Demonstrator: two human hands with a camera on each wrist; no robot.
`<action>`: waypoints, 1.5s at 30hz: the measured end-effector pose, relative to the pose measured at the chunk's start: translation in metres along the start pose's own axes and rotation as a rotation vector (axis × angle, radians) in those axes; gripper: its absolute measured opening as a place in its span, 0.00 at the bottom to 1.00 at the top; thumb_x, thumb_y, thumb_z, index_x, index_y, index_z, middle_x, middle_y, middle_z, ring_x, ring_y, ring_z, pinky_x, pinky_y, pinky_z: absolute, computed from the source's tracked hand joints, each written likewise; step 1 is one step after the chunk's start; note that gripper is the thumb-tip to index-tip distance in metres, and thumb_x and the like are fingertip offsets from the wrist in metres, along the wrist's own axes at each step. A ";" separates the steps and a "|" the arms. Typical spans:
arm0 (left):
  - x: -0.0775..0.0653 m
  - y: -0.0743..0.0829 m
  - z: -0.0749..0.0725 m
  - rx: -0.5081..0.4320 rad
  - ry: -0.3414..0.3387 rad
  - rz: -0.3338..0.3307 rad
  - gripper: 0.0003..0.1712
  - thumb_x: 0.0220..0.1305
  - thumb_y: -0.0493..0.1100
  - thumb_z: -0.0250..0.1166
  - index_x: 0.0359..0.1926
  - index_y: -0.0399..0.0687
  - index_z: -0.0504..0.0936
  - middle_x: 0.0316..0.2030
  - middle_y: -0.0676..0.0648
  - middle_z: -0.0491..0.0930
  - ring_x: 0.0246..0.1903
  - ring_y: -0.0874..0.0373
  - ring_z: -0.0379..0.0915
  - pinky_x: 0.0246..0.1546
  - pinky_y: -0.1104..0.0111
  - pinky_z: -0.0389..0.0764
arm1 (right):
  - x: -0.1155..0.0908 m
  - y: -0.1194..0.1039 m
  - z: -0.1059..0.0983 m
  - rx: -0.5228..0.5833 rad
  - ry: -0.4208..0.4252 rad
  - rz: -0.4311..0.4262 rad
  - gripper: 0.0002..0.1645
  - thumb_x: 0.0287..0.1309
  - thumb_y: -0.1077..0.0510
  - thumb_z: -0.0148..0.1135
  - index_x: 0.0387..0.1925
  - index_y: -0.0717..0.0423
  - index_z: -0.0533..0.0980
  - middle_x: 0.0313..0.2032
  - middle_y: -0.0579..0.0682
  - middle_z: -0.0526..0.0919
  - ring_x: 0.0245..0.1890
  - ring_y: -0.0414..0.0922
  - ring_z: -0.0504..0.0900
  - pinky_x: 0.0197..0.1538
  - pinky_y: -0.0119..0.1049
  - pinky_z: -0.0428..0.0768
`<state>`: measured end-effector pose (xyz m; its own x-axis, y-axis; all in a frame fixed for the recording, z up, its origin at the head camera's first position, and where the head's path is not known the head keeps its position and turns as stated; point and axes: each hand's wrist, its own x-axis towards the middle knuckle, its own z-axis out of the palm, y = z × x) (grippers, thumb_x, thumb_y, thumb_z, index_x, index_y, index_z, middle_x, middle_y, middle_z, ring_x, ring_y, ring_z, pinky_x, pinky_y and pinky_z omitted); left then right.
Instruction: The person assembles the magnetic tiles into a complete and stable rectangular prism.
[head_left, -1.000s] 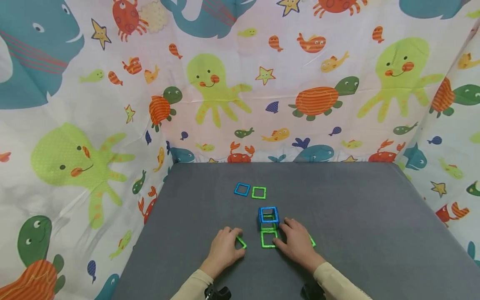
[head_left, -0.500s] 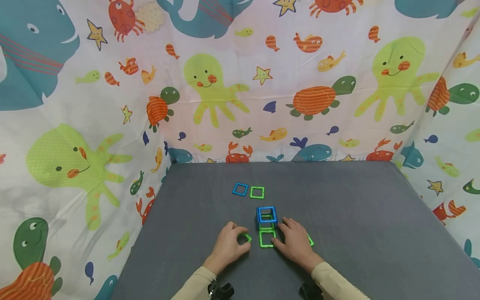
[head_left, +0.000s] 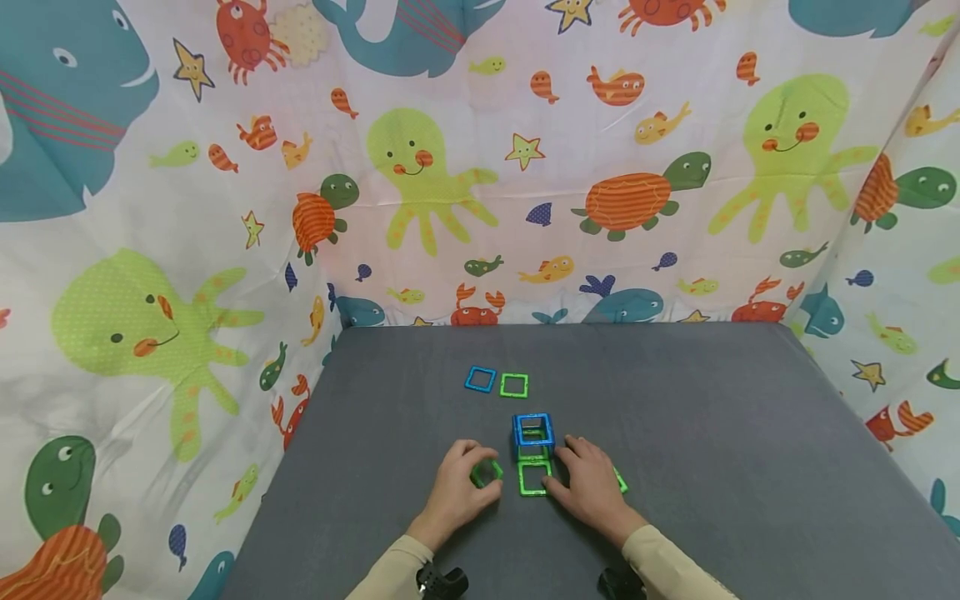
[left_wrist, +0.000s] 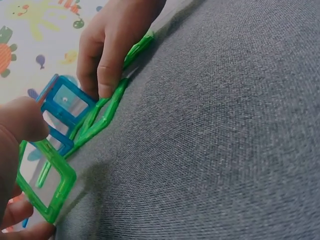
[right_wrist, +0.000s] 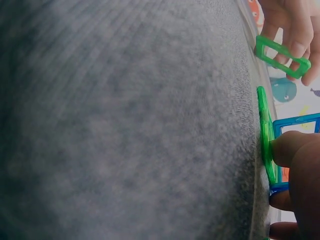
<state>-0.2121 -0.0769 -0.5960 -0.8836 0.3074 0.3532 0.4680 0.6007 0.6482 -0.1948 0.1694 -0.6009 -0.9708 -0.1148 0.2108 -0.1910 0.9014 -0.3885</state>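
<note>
My left hand (head_left: 453,490) pinches a green square magnetic tile frame (left_wrist: 68,178) between thumb and fingers, tilted up above the table. Just to its right lies a flat green square tile (head_left: 535,492), joined to or touching the near side of a small box of blue and green magnetic tiles (head_left: 534,442). My right hand (head_left: 595,487) rests at the right of these. Its thumb touches the flat green tile, and its other fingers are beside the box. One more green tile (head_left: 622,481) shows partly behind the right hand.
Farther back on the grey table (head_left: 675,400) lie a blue square tile (head_left: 478,389) and a green square tile (head_left: 514,395), side by side. A cloth printed with sea animals (head_left: 465,200) hangs at the table's back and sides.
My left hand has moved slightly right, towards the box, and turned the green tile so that more of its frame faces the head view. The right hand stays in place.
</note>
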 end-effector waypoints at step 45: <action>0.010 0.006 0.023 -0.158 -0.005 0.204 0.22 0.47 0.36 0.74 0.47 0.45 0.87 0.53 0.46 0.83 0.51 0.54 0.82 0.49 0.62 0.85 | -0.003 -0.002 0.001 -0.014 0.006 0.021 0.32 0.56 0.45 0.72 0.55 0.62 0.81 0.62 0.65 0.78 0.65 0.65 0.75 0.66 0.65 0.72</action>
<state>-0.2181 -0.0528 -0.6043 -0.7704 0.4145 0.4843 0.6326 0.4032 0.6613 -0.1920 0.1671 -0.6017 -0.9736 -0.0934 0.2082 -0.1685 0.9095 -0.3800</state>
